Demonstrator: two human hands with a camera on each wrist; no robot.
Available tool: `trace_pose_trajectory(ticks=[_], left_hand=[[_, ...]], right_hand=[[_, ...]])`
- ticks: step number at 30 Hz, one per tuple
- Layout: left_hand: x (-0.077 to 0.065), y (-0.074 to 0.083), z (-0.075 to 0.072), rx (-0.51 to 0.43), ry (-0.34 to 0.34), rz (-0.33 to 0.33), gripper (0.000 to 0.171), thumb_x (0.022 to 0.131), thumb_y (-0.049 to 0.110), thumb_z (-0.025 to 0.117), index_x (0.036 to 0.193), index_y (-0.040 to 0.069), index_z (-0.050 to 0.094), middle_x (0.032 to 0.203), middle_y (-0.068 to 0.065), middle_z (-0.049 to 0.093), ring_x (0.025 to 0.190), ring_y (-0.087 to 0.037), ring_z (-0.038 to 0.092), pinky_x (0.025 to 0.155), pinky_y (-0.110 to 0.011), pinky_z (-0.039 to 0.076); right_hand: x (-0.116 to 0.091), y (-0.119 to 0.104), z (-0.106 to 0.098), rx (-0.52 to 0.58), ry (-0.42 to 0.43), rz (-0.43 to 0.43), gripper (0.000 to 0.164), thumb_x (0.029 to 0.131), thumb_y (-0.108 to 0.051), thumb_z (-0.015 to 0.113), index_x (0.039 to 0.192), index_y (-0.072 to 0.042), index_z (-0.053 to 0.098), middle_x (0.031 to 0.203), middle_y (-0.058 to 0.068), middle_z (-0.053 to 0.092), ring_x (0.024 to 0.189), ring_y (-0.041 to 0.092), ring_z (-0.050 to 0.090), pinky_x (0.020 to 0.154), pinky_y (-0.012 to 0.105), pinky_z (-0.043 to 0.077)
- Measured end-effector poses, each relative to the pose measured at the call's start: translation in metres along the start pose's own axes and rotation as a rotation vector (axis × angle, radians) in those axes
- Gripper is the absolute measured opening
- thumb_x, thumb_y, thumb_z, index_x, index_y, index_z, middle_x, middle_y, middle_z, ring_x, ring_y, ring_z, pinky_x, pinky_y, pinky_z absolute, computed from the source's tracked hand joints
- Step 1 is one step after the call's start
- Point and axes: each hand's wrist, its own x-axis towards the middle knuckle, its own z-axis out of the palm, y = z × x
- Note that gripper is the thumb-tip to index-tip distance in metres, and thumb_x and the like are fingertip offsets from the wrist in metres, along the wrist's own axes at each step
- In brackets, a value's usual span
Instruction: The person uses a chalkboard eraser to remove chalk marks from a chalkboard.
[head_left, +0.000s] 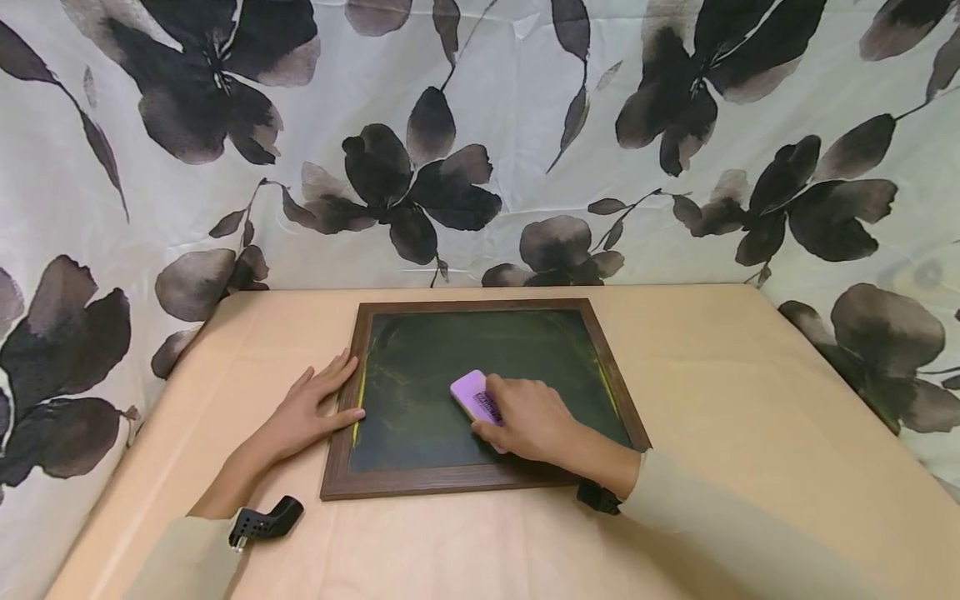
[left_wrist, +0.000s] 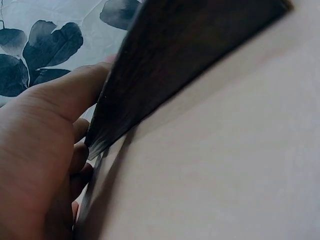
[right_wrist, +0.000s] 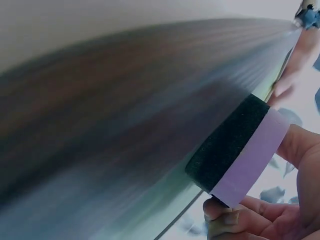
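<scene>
A chalkboard in a brown wooden frame lies flat on the table. My right hand grips a purple eraser on the lower middle of the board. In the right wrist view the eraser's dark felt side is against the board surface, with fingers and thumb on its purple back. My left hand rests at the board's left edge, fingers extended along the frame and thumb lying over it. Yellow chalk lines show along the left and right inner edges, and faint yellow smears mark the upper left.
The board sits on a light tan tabletop. A white cloth with dark flowers hangs behind the table and at its sides. Each wrist wears a black strap device.
</scene>
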Motion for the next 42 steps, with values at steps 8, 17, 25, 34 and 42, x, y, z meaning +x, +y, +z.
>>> trace_pose_trajectory(ticks=[8, 17, 25, 34, 42], left_hand=[[0.001, 0.0, 0.0, -0.015, -0.004, 0.004, 0.088, 0.087, 0.047, 0.066, 0.152, 0.007, 0.023, 0.158, -0.014, 0.011, 0.144, -0.034, 0.012, 0.113, -0.054, -0.002], [-0.002, 0.0, 0.003, -0.009, -0.004, 0.01, 0.086, 0.089, 0.046, 0.065, 0.152, 0.005, 0.023, 0.158, -0.016, 0.011, 0.143, -0.036, 0.013, 0.113, -0.056, -0.002], [-0.004, 0.001, 0.004, -0.012, -0.009, 0.017, 0.086, 0.089, 0.045, 0.065, 0.152, 0.005, 0.023, 0.158, -0.017, 0.011, 0.143, -0.037, 0.013, 0.113, -0.056, -0.002], [-0.003, 0.002, -0.001, -0.024, 0.012, 0.026, 0.085, 0.089, 0.044, 0.065, 0.152, 0.006, 0.024, 0.158, -0.016, 0.012, 0.143, -0.037, 0.013, 0.113, -0.054, -0.002], [-0.002, 0.004, -0.001, -0.019, 0.014, 0.029, 0.084, 0.089, 0.043, 0.065, 0.152, 0.006, 0.024, 0.157, -0.017, 0.013, 0.142, -0.037, 0.014, 0.113, -0.054, -0.002]], right_hand=[[-0.032, 0.056, -0.013, -0.038, 0.015, 0.127, 0.041, 0.081, -0.039, 0.074, 0.093, -0.004, 0.056, 0.062, -0.003, 0.044, 0.049, 0.012, 0.042, 0.04, 0.025, 0.031], [-0.063, 0.085, -0.02, -0.006, 0.048, 0.208, 0.037, 0.08, -0.033, 0.075, 0.091, -0.003, 0.057, 0.06, -0.002, 0.043, 0.05, 0.013, 0.041, 0.041, 0.026, 0.03], [-0.067, 0.082, -0.018, 0.015, 0.07, 0.277, 0.041, 0.08, -0.032, 0.074, 0.093, 0.003, 0.059, 0.06, 0.0, 0.047, 0.048, 0.013, 0.043, 0.039, 0.025, 0.033], [-0.05, 0.065, -0.014, -0.005, 0.12, 0.306, 0.041, 0.079, -0.033, 0.075, 0.084, 0.003, 0.056, 0.057, 0.004, 0.048, 0.043, 0.014, 0.047, 0.035, 0.024, 0.039], [-0.025, 0.031, -0.007, -0.071, 0.08, 0.258, 0.048, 0.081, -0.038, 0.072, 0.09, 0.008, 0.058, 0.057, 0.004, 0.048, 0.042, 0.015, 0.048, 0.035, 0.026, 0.041]])
